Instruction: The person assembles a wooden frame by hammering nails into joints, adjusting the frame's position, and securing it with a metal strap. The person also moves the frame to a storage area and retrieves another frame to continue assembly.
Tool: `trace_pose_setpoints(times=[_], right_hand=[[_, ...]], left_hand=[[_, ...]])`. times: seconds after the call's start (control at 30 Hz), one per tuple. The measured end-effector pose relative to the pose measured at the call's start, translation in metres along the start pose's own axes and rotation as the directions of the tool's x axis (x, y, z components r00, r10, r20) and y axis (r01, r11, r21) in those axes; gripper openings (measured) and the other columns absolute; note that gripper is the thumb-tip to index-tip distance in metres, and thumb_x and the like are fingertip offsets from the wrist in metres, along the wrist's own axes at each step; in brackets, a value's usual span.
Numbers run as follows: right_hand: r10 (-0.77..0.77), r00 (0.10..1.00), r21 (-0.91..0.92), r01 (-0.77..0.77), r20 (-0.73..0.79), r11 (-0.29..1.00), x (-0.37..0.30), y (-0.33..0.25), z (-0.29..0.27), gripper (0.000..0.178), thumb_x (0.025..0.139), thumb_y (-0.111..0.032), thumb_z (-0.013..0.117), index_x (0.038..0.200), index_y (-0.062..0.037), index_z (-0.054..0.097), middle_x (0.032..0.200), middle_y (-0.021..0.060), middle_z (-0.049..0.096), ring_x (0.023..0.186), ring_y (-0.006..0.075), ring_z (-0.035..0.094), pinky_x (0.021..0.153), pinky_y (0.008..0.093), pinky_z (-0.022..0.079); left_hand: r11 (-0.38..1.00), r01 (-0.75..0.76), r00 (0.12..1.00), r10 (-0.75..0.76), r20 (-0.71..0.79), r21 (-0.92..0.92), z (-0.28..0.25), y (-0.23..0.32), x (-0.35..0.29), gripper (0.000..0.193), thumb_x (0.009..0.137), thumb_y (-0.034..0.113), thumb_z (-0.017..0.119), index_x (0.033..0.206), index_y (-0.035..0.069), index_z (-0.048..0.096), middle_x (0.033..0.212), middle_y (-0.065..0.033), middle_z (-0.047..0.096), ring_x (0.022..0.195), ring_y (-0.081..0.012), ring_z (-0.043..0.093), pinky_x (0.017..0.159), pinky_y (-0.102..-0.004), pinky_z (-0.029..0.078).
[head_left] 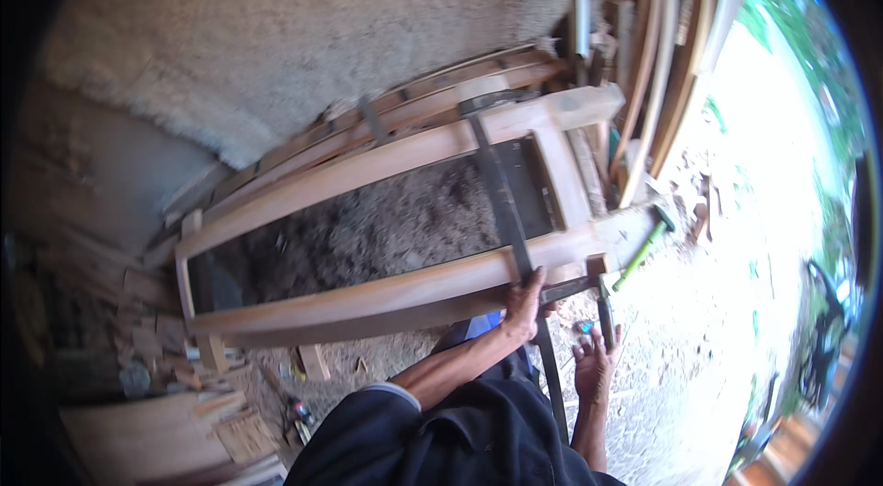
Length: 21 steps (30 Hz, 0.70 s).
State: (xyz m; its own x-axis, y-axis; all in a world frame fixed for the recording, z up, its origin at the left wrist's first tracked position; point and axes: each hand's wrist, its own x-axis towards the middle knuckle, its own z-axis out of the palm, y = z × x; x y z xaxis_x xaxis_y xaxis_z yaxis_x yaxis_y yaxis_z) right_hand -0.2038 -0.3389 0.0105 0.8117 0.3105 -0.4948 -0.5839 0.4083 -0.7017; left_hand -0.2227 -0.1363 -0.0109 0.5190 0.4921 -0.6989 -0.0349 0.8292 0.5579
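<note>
A long wooden frame (423, 285) lies across pieces of wood in front of me. A long dark metal bar clamp (501, 196) spans its right part, from the far rail past the near rail toward my body. My left hand (524, 309) is wrapped round the clamp's bar just at the near rail. Beside it, the clamp's sliding arm (568, 289) reaches right to a small wooden block (597, 264) and an upright handle (605, 313). Below that handle my right hand (596, 368) is open, its fingers apart around the handle's lower end.
A hammer with a green handle (640, 256) rests on the board end at the right. Wooden planks (667, 54) lean on the wall behind. Wood offcuts (147, 339) and boards (138, 435) litter the left floor. Bright concrete ground (681, 376) lies right.
</note>
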Motion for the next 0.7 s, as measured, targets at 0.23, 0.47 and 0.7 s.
trace_pose_setpoints(times=[0.23,0.47,0.7], right_hand=[[0.147,0.981,-0.962,0.086,0.127,0.259,-0.043,-0.021,0.026,0.046,0.095,-0.037,0.063,0.127,-0.0031,0.057,0.090,0.0227,0.070,0.085,0.0370,0.071,0.073,0.0424,0.054],[-0.297,0.902,-0.938,0.342,0.313,0.051,0.037,-0.082,0.044,0.029,0.094,-0.032,0.067,0.104,-0.0042,0.066,0.080,0.0195,0.069,0.073,0.0359,0.069,0.063,0.0432,0.052],[-0.202,0.956,-0.975,0.219,0.210,0.022,0.119,-0.122,0.043,0.034,0.095,-0.037,0.065,0.103,-0.0044,0.070,0.083,0.0170,0.070,0.078,0.0336,0.070,0.069,0.0442,0.051]], left_hand=[[0.991,0.097,0.989,-0.106,0.100,0.092,0.043,0.023,-0.022,0.056,0.093,0.058,0.063,0.103,0.003,0.060,0.078,-0.0099,0.069,0.060,-0.0210,0.067,0.050,-0.0313,0.051],[0.973,0.205,0.894,-0.142,0.425,-0.108,0.127,0.029,0.048,0.040,0.106,0.044,0.046,0.117,0.006,0.055,0.102,-0.0139,0.067,0.089,-0.0231,0.068,0.078,-0.0363,0.057],[0.962,0.145,0.906,-0.223,0.360,0.232,0.148,0.049,0.075,0.067,0.100,0.044,0.060,0.150,0.007,0.033,0.138,-0.0123,0.053,0.125,-0.0237,0.054,0.100,-0.0372,0.046]])
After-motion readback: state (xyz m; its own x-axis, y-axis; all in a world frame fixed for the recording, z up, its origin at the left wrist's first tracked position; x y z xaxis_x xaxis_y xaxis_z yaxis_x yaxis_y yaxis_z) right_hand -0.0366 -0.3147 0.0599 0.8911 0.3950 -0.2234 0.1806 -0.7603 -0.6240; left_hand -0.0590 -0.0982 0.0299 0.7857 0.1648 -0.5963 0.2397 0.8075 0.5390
